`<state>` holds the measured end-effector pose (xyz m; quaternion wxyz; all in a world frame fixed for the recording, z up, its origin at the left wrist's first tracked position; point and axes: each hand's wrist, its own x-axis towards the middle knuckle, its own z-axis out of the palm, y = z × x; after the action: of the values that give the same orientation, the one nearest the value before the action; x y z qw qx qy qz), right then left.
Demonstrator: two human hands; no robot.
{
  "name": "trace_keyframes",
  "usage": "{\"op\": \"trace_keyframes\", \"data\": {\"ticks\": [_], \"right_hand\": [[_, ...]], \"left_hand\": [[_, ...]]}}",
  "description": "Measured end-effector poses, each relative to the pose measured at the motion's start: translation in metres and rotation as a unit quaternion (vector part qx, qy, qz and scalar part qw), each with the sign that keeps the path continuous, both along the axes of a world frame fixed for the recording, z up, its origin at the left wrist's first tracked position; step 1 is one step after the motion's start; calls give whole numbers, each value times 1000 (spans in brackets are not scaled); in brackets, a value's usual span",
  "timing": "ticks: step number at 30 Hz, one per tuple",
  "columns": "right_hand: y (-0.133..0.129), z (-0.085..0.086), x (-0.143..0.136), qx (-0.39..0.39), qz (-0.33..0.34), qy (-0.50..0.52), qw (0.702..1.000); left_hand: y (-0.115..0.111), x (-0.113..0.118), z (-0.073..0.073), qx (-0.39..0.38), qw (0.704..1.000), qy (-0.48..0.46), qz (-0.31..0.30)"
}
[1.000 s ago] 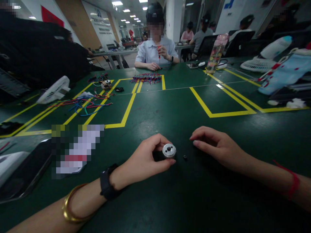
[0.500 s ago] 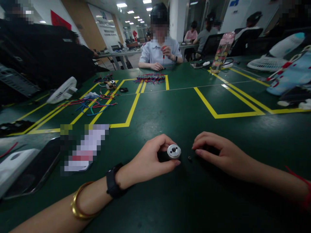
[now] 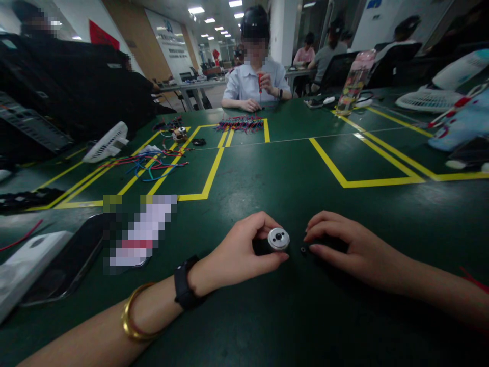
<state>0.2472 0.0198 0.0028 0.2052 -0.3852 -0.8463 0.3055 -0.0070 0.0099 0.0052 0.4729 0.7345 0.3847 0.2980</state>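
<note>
My left hand is wrapped round a small electric motor, a round silver can whose end face with dark holes points up at me. Thumb and fingers press on its sides. Just right of it, a tiny black ring-like part lies on the green table. My right hand rests beside that part with loosely curled fingers. A gap shows between its thumb and fingertips, and I see nothing held there.
Left of my hands lie a phone, a white box and a blurred-out packet. Loose wires and a white fan sit further back. Across the table a person holds a red screwdriver. A bottle stands right.
The whole view has shifted slightly to the right. My left hand keeps the motor, and my right hand sits slightly closer to the tiny black part.
</note>
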Motion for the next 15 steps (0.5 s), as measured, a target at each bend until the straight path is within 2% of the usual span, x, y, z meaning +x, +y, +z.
{"op": "trace_keyframes", "data": {"ticks": [10, 15], "right_hand": [[0, 0, -7, 70, 38, -76, 994], [4, 11, -14, 71, 58, -68, 993]], "left_hand": [[0, 1, 1, 7, 1000, 3, 9], [0, 2, 0, -3, 1000, -10, 10]]}}
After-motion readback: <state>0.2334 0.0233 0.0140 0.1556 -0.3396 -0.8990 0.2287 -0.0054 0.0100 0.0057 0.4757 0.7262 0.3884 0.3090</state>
